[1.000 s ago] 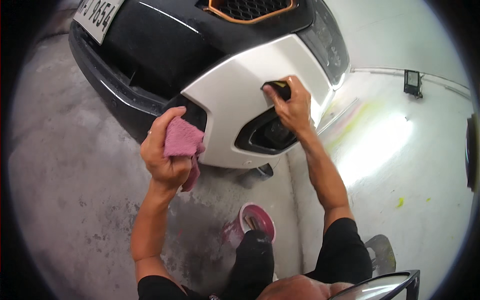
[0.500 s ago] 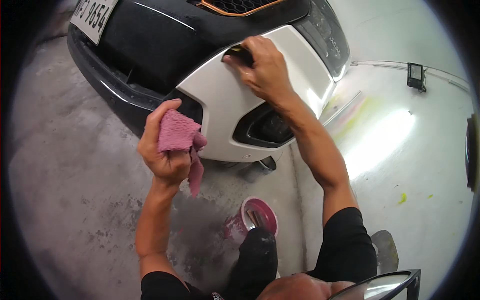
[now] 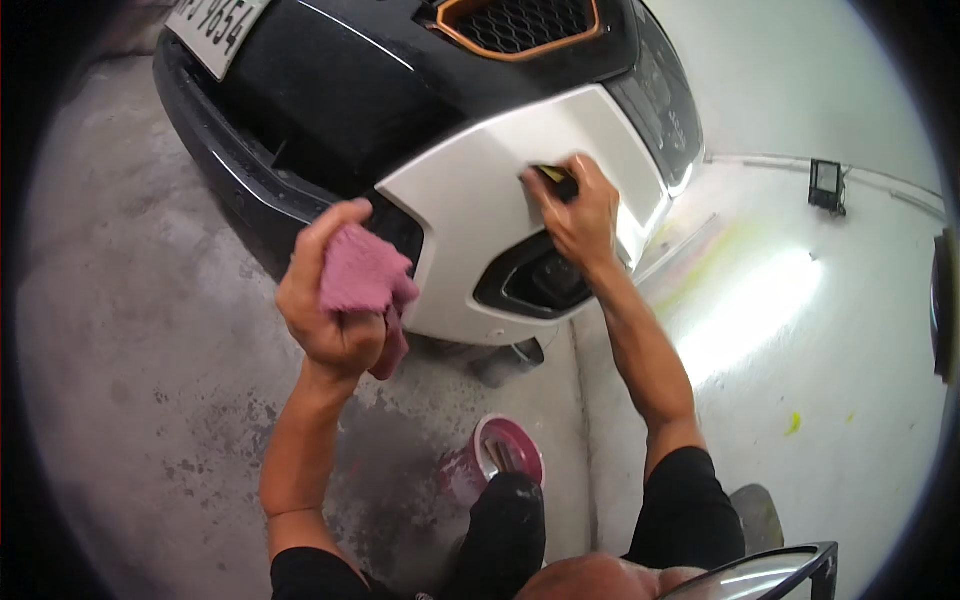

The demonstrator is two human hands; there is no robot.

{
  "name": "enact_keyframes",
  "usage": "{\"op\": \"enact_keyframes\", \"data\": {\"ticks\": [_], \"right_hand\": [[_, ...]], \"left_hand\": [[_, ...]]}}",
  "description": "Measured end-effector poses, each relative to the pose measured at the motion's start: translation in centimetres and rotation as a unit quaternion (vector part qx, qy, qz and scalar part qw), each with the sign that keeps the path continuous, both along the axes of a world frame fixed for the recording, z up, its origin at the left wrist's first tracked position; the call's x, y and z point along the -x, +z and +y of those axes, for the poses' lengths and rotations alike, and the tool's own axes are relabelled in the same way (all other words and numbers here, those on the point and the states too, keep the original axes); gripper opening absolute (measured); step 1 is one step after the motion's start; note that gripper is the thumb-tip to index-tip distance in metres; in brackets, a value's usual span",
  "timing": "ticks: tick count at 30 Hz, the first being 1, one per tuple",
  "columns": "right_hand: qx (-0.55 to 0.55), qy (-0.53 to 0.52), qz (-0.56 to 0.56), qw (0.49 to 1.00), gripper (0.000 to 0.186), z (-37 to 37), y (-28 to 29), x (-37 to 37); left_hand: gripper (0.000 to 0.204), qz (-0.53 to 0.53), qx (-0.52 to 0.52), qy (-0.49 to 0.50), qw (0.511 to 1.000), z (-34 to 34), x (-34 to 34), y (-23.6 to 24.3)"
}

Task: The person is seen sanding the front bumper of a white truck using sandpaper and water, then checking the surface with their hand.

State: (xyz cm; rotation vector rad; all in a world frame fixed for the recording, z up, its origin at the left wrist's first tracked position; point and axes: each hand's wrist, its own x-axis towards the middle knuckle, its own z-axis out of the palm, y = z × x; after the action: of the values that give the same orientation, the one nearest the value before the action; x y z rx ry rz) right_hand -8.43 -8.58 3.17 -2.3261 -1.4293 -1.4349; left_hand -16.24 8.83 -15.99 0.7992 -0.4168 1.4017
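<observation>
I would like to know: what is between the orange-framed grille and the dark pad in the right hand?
Black bodywork, then the white panel, lie between the orange-framed grille and the dark pad; the head view shows this.

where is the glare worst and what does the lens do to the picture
Head view: strongest glare is a white streak on the pale wall at right; head view: a thin highlight crosses the black part of the car; head view: fisheye corners go black; head view: detail on the dark pad in the right hand is hard to make out.

Stained grey floor (image 3: 150,300) beneath a pink bucket (image 3: 527,449)
</observation>
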Motion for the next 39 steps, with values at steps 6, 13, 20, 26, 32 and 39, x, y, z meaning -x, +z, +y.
{"op": "enact_keyframes", "data": {"ticks": [6, 13, 20, 26, 32, 39], "right_hand": [[0.04, -0.017, -0.011, 0.999, 0.032, 4.7, 0.0, 0.0], [0.034, 0.002, -0.012, 0.999, 0.027, 6.6, -0.1, 0.2], [-0.005, -0.023, 0.005, 1.0, 0.028, 7.0, 0.1, 0.0], [0.009, -0.044, -0.025, 0.999, 0.029, 5.8, -0.2, 0.7], [-0.007, -0.011, 0.02, 1.0, 0.028, 4.0, 0.2, -0.2], [0.009, -0.024, 0.045, 0.999, 0.029, 5.1, 0.4, 0.8]], "left_hand": [[0.046, 0.01, -0.035, 0.069, 0.997, 0.5, 0.2, -0.7], [0.047, 0.018, 0.006, 0.042, 0.999, 1.2, 0.8, -0.3], [0.048, 0.007, -0.012, 0.057, 0.998, 0.9, 0.8, 0.1], [0.05, 0.017, -0.028, 0.057, 0.998, 1.2, 1.6, -0.2], [0.049, -0.001, -0.034, 0.06, 0.998, 0.8, 1.4, 0.2], [0.047, -0.008, -0.027, 0.059, 0.998, 0.3, 1.6, 0.0]]}}
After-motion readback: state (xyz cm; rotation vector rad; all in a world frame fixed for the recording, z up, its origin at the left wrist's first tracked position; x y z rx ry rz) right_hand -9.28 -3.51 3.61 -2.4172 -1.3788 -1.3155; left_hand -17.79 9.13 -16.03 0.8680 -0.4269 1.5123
